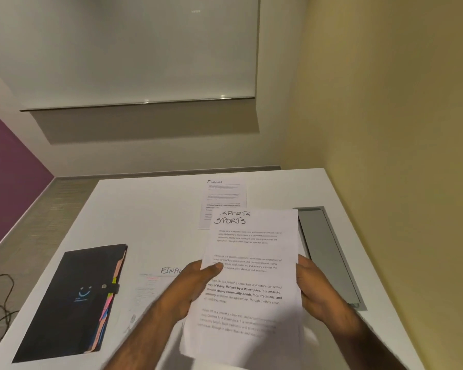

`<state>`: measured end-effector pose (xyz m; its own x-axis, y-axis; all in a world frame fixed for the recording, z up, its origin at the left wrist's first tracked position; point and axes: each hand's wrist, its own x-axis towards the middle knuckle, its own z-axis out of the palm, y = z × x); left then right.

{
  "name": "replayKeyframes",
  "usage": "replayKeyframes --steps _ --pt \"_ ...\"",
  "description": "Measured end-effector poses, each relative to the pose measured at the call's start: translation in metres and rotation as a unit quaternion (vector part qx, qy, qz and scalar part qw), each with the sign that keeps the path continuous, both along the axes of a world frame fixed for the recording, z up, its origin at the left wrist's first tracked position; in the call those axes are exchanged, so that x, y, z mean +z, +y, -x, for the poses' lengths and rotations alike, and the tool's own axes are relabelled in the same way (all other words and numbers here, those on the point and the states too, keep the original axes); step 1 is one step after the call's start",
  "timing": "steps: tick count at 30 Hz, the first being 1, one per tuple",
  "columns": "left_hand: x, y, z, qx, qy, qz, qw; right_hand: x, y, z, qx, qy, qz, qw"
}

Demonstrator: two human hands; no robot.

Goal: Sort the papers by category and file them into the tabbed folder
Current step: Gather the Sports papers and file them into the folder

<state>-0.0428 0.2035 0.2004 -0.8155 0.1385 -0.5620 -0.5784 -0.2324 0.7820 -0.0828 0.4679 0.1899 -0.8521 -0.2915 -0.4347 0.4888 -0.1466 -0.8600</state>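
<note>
Left hand [195, 287] and right hand [317, 291] at lower centre, fingers [305, 264] pinching the Sports papers [251, 249], black folder [72, 300] lower left

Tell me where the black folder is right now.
In the head view, the black folder lies closed on the left of the white table, just left of a Finance sheet and the Sports papers.

Both forearms reach in from below. Left hand [195, 287] pinches the sports sheets [254, 249], thumb on front; right hand [317, 289] grips the opposite edge, fingers probably curled behind.
</note>
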Motion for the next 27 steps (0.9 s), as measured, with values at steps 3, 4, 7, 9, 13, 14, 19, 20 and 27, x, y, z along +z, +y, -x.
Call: replayKeyframes --steps 3,4,7,9,13,14,19,20,27 --pt "-0.008 0.024 0.002 0.087 0.055 0.039 0.994 0.003 0.006 -0.001 -0.059 -0.038 0.072 0.995" --pt "-0.008 0.029 0.001 0.109 0.079 0.072 0.988 0.004 0.009 -0.002 -0.054 -0.031 0.096 0.993" --pt "-0.013 0.037 -0.002 0.119 0.138 0.14 0.973 0.002 0.011 -0.005 -0.012 0.034 0.046 0.998" --pt "-0.015 0.039 -0.004 0.053 0.139 0.138 0.979 -0.001 0.01 -0.005 -0.01 0.068 -0.046 0.997" --pt "-0.031 0.04 -0.003 0.054 0.119 0.163 0.978 -0.009 0.001 -0.006 -0.054 0.075 -0.136 0.987" --pt "-0.036 0.041 -0.003 0.071 0.114 0.17 0.976 -0.012 0.0 -0.007 -0.063 0.078 -0.144 0.985" --pt "-0.055 0.043 -0.004 0.097 0.112 0.17 0.974 -0.025 0.0 -0.008 -0.072 0.079 -0.15 0.983" --pt "-0.058 0.043 -0.005 0.095 0.117 0.165 0.975 -0.027 0.002 -0.008 -0.072 0.079 -0.151 0.983" --pt "-0.073 0.044 -0.016 0.062 0.122 0.159 0.978 -0.051 0.013 -0.012 -0.055 0.09 -0.19 0.976"
